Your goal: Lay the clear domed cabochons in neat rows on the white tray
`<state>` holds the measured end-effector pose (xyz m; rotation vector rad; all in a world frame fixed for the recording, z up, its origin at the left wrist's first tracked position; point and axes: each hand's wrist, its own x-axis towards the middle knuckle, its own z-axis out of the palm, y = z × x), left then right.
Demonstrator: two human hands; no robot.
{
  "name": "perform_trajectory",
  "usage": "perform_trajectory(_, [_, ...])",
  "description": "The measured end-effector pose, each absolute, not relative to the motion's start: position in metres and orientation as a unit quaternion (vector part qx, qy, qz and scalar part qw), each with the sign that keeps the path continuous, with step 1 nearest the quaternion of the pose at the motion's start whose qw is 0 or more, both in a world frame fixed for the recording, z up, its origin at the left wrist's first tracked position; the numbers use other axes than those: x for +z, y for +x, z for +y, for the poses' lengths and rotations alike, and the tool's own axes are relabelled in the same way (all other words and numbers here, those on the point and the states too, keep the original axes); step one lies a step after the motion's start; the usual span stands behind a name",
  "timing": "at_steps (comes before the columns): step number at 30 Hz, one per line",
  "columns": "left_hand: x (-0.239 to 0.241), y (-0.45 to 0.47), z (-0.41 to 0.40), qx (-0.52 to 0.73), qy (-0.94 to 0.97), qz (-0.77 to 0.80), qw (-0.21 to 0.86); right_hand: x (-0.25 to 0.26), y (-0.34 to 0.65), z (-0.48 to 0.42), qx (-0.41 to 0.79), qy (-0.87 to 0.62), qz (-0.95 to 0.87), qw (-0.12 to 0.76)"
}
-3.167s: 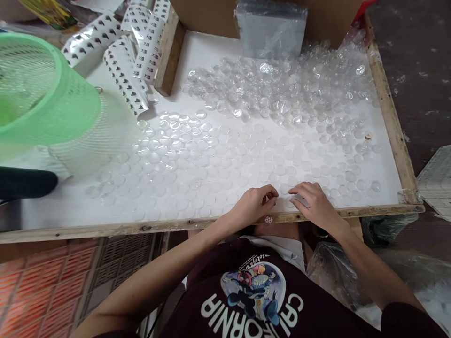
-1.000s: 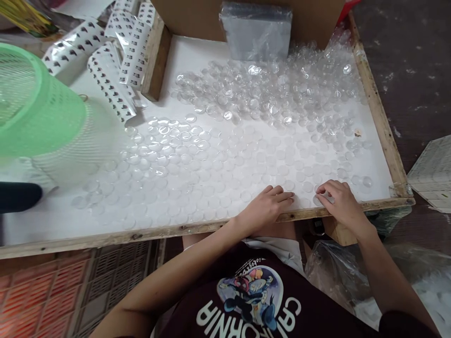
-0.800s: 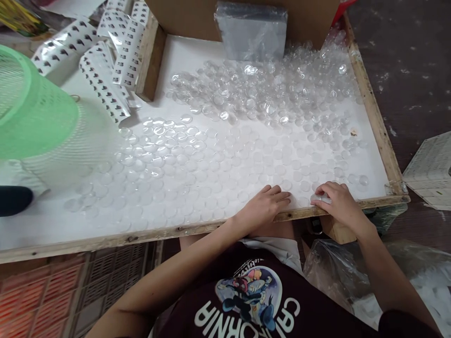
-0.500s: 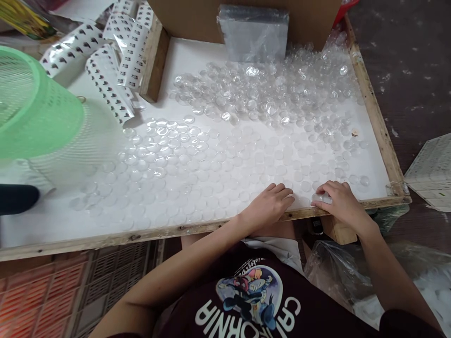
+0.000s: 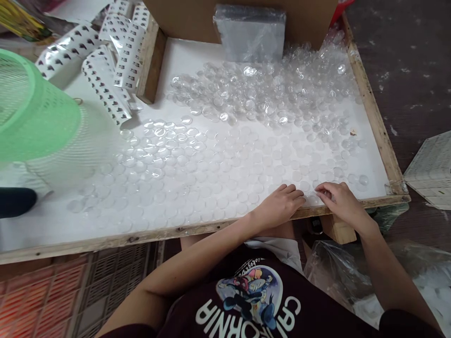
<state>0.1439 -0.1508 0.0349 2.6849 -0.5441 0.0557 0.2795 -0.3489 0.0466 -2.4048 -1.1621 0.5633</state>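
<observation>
Clear round domed discs (image 5: 182, 159) lie in close rows across the white board (image 5: 197, 56). My left hand (image 5: 282, 205) rests palm down at the board's near edge, its bent fingers slightly apart and touching the surface; its thumb is hidden. Facing it from the right, my right hand (image 5: 341, 202) has thumb and forefinger pinched together just above the board. Whatever is in that pinch is too small to make out. A single clear disc (image 5: 311, 198) lies between the two hands. Farther back, more discs are heaped in a loose pile (image 5: 252, 91).
A wooden rim (image 5: 375, 117) borders the board. At the back stands a plastic-wrapped grey block (image 5: 252, 35) against cardboard. To the left are a green mesh basket (image 5: 56, 117), printed sticker sheets (image 5: 105, 89) and a dark rounded object (image 5: 17, 202). Crates (image 5: 116, 272) sit below.
My left hand has slid right, closer to my right hand. The right fingers, earlier spread around clear discs, are now pinched, and a disc lies flat between the hands. The view shifted slightly.
</observation>
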Motion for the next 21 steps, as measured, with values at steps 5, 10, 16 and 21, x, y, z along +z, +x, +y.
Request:
perform_trajectory(5, [0.032, 0.144, -0.153, 0.011, 0.959, -0.215, 0.186, 0.046, 0.275, -0.35, 0.177, -0.85, -0.452, 0.203])
perform_trajectory(10, [0.034, 0.153, -0.155, 0.016, 0.96, -0.22, 0.171, 0.041, 0.274, -0.349, 0.177, -0.847, -0.461, 0.198])
perform_trajectory(16, [0.03, 0.174, -0.164, 0.042, 0.952, -0.263, 0.154, 0.038, 0.279, -0.351, 0.136, -0.86, -0.455, 0.185])
perform_trajectory(21, [0.023, 0.182, -0.167, 0.058, 0.941, -0.283, 0.178, 0.092, 0.254, -0.337, 0.032, -0.815, -0.488, 0.311])
